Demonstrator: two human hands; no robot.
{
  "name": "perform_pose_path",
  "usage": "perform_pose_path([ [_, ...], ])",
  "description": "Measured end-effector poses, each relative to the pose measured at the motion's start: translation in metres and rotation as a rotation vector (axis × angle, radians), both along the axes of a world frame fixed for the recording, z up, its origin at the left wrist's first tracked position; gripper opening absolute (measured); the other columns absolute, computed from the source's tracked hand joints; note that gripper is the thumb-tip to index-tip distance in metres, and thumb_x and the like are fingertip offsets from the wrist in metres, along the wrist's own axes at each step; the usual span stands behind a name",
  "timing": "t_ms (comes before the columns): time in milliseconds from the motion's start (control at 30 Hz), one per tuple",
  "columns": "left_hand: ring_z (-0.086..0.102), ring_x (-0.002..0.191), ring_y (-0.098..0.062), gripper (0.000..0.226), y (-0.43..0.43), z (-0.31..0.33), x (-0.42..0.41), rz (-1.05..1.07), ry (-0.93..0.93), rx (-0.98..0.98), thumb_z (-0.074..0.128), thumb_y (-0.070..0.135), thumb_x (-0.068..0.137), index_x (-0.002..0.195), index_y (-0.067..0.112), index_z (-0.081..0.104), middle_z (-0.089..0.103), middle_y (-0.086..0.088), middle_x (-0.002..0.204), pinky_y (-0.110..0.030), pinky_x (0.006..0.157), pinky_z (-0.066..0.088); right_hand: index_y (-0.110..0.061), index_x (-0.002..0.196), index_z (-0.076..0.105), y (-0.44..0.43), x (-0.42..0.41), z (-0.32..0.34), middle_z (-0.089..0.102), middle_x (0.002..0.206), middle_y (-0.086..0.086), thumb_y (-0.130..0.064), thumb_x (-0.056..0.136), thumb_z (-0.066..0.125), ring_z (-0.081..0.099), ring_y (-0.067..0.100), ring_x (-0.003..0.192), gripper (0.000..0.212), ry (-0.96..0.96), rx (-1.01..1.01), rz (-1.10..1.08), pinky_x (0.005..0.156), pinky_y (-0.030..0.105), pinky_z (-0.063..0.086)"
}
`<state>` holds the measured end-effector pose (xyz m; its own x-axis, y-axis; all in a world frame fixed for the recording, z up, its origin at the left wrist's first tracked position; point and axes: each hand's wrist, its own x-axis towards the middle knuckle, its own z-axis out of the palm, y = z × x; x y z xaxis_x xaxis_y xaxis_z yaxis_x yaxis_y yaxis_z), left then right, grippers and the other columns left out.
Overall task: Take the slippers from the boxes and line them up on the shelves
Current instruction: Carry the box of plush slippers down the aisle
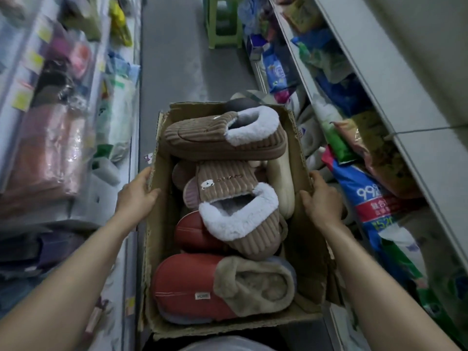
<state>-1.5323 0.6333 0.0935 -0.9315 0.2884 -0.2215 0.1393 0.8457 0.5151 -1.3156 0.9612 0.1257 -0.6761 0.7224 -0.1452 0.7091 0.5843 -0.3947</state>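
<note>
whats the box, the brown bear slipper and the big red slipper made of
The box looks like corrugated cardboard, matte brown, with torn, frayed edges. The brown bear slipper seems to be ribbed corduroy-type fabric with a fluffy white fleece collar. The red slipper has a smooth, slightly shiny upper, possibly faux leather, and a tan plush lining.
</note>
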Motion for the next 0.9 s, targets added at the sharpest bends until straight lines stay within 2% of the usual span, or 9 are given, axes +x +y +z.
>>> perform_pose_path([
  [133, 0.061, 0.101, -0.039, 0.054, 0.036, 0.001, -0.103, -0.059, -0.019, 0.016, 0.066, 0.024, 0.086, 0.136, 0.024, 0.045, 0.068, -0.014, 0.109, -0.043, 0.082, 0.048, -0.020, 0.134, 0.047, 0.030, -0.082, -0.001, 0.066, 0.116, 0.017, -0.018, 0.089, 0.066, 0.062, 0.038, 0.106, 0.049, 0.027, 0.000, -0.057, 0.088, 0.049, 0.052],
  [333, 0.062, 0.088, -0.037, 0.049, 0.112, 0.010, -0.228, -0.117, -0.015, 0.000, 0.065, 0.022, 0.086, 0.132, 0.021, 0.049, 0.067, -0.014, 0.090, -0.041, 0.073, 0.049, -0.026, 0.131, 0.046, 0.094, -0.196, -0.004, 0.067, 0.107, 0.015, -0.024, 0.086, 0.067, 0.063, 0.036, 0.098, 0.049, -0.022, 0.026, -0.102, 0.085, 0.049, 0.053],
  [467, 0.062, 0.093, -0.037, 0.053, 0.173, -0.007, -0.300, -0.136, -0.026, -0.014, 0.065, 0.023, 0.085, 0.135, 0.022, 0.046, 0.067, -0.013, 0.096, -0.042, 0.078, 0.050, -0.022, 0.130, 0.048, 0.157, -0.272, -0.016, 0.069, 0.106, 0.016, -0.020, 0.088, 0.066, 0.064, 0.038, 0.098, 0.045, -0.017, 0.022, -0.088, 0.086, 0.047, 0.052],
  [600, 0.062, 0.093, -0.038, 0.045, 0.238, -0.037, -0.360, -0.080, -0.076, 0.005, 0.065, 0.018, 0.085, 0.127, 0.017, 0.049, 0.066, -0.011, 0.092, -0.043, 0.079, 0.050, -0.023, 0.128, 0.047, 0.230, -0.348, -0.044, 0.069, 0.105, 0.015, -0.021, 0.088, 0.065, 0.064, 0.038, 0.096, 0.044, -0.037, -0.021, -0.069, 0.084, 0.050, 0.052],
  [700, 0.062, 0.096, -0.040, 0.049, 0.286, -0.063, -0.396, -0.021, -0.102, -0.012, 0.065, 0.016, 0.087, 0.132, 0.013, 0.047, 0.067, -0.019, 0.098, -0.042, 0.080, 0.047, -0.022, 0.130, 0.044, 0.282, -0.397, -0.066, 0.068, 0.103, 0.015, -0.021, 0.090, 0.064, 0.064, 0.038, 0.092, 0.045, -0.093, -0.012, -0.032, 0.080, 0.048, 0.053],
  [800, 0.061, 0.093, -0.040, 0.051, 0.329, -0.087, -0.425, 0.003, -0.135, -0.059, 0.062, 0.020, 0.089, 0.136, 0.019, 0.043, 0.066, -0.016, 0.093, -0.041, 0.077, 0.046, -0.021, 0.134, 0.043, 0.329, -0.442, -0.087, 0.068, 0.102, 0.021, -0.020, 0.091, 0.062, 0.063, 0.041, 0.091, 0.047, -0.160, 0.007, -0.024, 0.079, 0.046, 0.053],
  [900, 0.062, 0.094, -0.041, 0.051, 0.363, -0.115, -0.450, 0.014, -0.176, -0.052, 0.061, 0.021, 0.088, 0.135, 0.023, 0.041, 0.068, -0.016, 0.098, -0.048, 0.081, 0.050, -0.023, 0.133, 0.040, 0.366, -0.475, -0.114, 0.068, 0.100, 0.023, -0.023, 0.091, 0.061, 0.063, 0.043, 0.091, 0.048, -0.215, 0.007, -0.037, 0.078, 0.047, 0.052],
])
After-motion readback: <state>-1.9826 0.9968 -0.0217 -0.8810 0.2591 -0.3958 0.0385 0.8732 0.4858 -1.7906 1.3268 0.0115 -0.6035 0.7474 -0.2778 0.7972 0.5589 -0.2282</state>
